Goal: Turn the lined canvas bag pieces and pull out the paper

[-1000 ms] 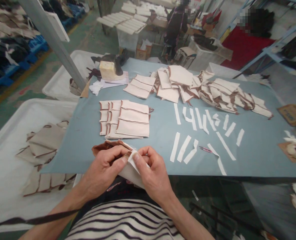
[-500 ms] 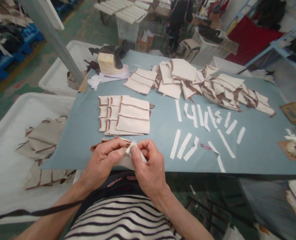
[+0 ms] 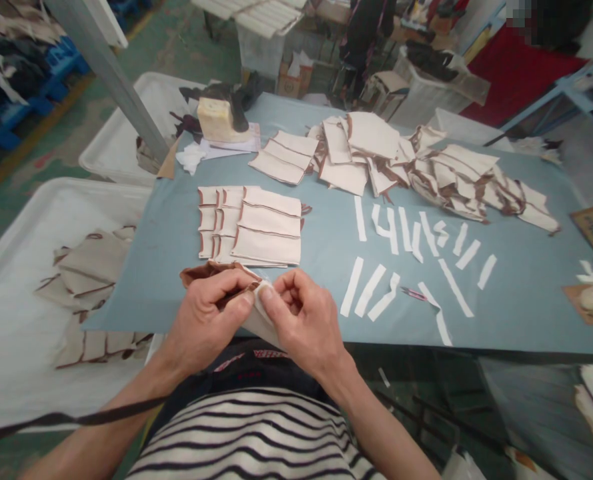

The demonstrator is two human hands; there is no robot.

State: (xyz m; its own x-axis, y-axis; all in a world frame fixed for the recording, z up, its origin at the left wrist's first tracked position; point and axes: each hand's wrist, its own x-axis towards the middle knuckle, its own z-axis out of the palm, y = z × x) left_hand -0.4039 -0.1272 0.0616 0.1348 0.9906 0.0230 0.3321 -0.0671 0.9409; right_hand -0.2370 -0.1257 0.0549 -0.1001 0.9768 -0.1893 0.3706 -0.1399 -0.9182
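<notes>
At the table's near edge, both hands work on a cream fabric piece point(image 3: 262, 327) with brown edging. My left hand point(image 3: 206, 323) is closed on it, thumb and index finger pinching its edge. Opposite, my right hand point(image 3: 309, 327) pinches the same edge, with a bit of white under the thumb that I cannot identify. Just beyond them lies a neat overlapping stack of cream fabric pieces point(image 3: 269, 230) with brown trim. White strips point(image 3: 371, 291) are spread to the right, beside a small pointed tool with a reddish handle point(image 3: 415, 294).
A heap of cream pieces point(image 3: 373, 137) covers the blue table's point(image 3: 321, 300) far side. A yellowish block point(image 3: 216, 120) stands at the back left. White bins point(image 3: 21, 233) flank the table on the left, below a slanting metal post point(image 3: 121, 80). A person point(image 3: 369, 40) is in the background.
The white material between my hands shows less now, and the brown side of the piece shows more. My right hand has shifted slightly right. The camera view has moved a little.
</notes>
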